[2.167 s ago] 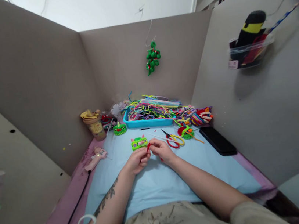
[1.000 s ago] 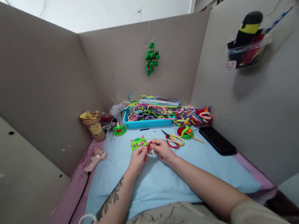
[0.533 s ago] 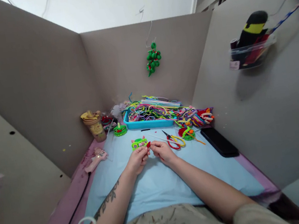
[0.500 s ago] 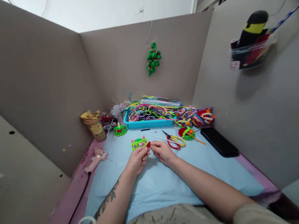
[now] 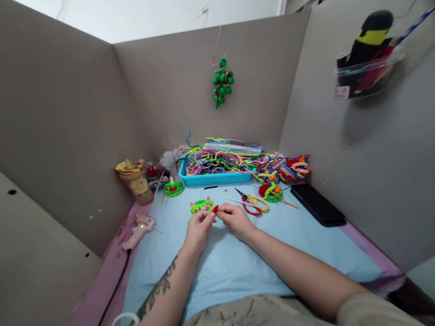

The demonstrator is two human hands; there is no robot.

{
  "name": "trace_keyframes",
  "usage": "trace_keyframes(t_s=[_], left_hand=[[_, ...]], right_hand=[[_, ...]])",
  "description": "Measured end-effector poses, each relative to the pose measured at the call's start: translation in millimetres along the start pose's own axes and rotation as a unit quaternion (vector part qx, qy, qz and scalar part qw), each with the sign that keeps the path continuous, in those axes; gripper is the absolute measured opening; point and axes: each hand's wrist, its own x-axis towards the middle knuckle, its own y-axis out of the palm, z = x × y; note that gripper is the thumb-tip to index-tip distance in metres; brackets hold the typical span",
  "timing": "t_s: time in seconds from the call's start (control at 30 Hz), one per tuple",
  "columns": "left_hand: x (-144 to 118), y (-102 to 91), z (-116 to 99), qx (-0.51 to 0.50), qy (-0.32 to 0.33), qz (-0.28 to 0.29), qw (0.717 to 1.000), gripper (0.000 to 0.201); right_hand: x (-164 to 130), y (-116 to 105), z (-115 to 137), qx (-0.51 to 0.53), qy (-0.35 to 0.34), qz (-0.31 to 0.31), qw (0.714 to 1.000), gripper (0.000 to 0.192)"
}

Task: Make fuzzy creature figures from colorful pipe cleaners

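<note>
Three grey partition panels box in a light-blue sheet, and from my remote seat I look down on both hands at its middle. Between them sits one small red fuzzy piece, above the sheet and just nearer than a lime-green craft face. What shows of it slants up toward the right; the fingers hide the rest, so I can't tell its full long axis. I count one pair of scissors, blades aimed far and left, near the right hand; one pink glue gun to the left; one blue tray of pipe cleaners behind. On the left hand, thumb and forefinger are together, pinched on the red piece; the right hand's fingertips close on its other side.
</note>
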Motion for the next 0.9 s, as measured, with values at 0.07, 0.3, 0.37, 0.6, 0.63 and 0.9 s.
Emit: trace_keyframes(t_s=[0.07,0.3,0.37,0.6,0.63,0.9], left_hand=[[-2,1.6,0,0.088,0.073,-0.044,0.992,0.024],[-10,6.0,1,0.3,0.236,-0.101,0.919,0.017],[-10,6.6,2,0.308,0.249,-0.087,0.914,0.017],[-9,8.8,-1,0.143,0.1,0.004,0.985,0.03],[-9,8.9,-1,0.108,0.065,0.026,0.992,0.034],[-5,5.8,-2,-0.043,-0.043,0.119,0.991,0.036]], right_hand=[[1,-1,-5,-0.018,-0.006,-0.006,1.0,0.019],[1,0,-8,0.019,0.012,-0.021,1.0,0.023],[1,0,-6,0.042,0.02,-0.027,0.999,0.025],[1,-6,-4,0.053,0.011,-0.027,0.998,0.028],[1,-7,-5,0.042,0.005,-0.022,0.999,0.028],[1,-15,-4,-0.003,-0.044,-0.019,0.999,0.02]])
